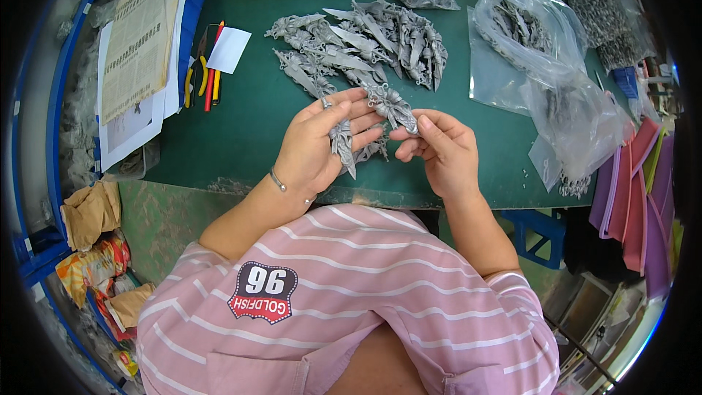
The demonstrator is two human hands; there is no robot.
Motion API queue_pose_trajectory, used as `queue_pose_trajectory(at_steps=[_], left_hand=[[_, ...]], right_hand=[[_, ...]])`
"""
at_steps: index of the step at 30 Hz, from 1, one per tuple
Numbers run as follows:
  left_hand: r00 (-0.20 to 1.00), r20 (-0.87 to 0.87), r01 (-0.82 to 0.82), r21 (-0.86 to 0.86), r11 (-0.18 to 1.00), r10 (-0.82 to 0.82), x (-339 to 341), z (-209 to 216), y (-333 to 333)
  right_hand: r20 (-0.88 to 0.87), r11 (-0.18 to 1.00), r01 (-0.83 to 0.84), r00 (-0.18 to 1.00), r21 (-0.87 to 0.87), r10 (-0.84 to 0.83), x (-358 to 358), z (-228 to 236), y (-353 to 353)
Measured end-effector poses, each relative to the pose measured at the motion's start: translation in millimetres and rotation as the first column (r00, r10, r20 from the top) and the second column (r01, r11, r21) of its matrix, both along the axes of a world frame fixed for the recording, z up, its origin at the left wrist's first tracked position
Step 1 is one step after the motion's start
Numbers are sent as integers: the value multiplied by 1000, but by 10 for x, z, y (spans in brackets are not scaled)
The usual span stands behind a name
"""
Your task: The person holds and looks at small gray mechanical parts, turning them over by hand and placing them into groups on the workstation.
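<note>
My left hand (303, 143) is turned palm up, its fingers stretched out. Across that palm lies a small grey metal dagger-shaped casting (342, 140), point toward me, held under the thumb. Between thumb and fingers, my right hand (447, 152) pinches the lower end of a second grey metal casting (395, 108). This one has an ornate, leaf-like body, and its upper end meets the left fingertips. Just beyond both hands is a heap of similar grey dagger-shaped castings (365, 40). A few more pieces (371, 150) show partly behind the left fingers.
The green tabletop (248, 132) carries yellow-handled pliers (196, 77), a red pen (213, 66) and white paper (229, 50) at left. Clear plastic bags of metal parts (526, 29) lie at right and along the back. A blue rack (58, 102) borders the left side.
</note>
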State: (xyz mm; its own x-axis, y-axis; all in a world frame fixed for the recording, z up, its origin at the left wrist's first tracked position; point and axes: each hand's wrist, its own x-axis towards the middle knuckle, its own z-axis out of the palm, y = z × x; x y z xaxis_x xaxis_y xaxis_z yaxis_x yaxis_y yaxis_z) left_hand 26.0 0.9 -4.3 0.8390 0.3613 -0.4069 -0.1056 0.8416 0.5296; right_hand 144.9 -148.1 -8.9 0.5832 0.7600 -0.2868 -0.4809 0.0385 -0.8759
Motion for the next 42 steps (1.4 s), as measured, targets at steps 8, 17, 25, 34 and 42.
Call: queue_pose_trajectory(at_steps=[8,17,25,34,42], left_hand=[[999,11,39,-265,963,-37,-60,-70,62],[994,-98,-51,-31,998,48,-122,-8,70],[999,-53,2,87,996,3,-73,-14,6],[999,-40,-10,161,987,17,-85,-40,43],[996,-70,-28,322,946,53,-94,77,-20]], right_hand=[[935,998,-34,351,-48,57,-94,56,120],[917,930,90,225,-357,330,241,-191,404],[985,973,191,135,-128,103,78,98,327],[788,998,-13,613,-67,61,-62,39,202],[374,977,-165,904,-138,206,-61,-31,76]])
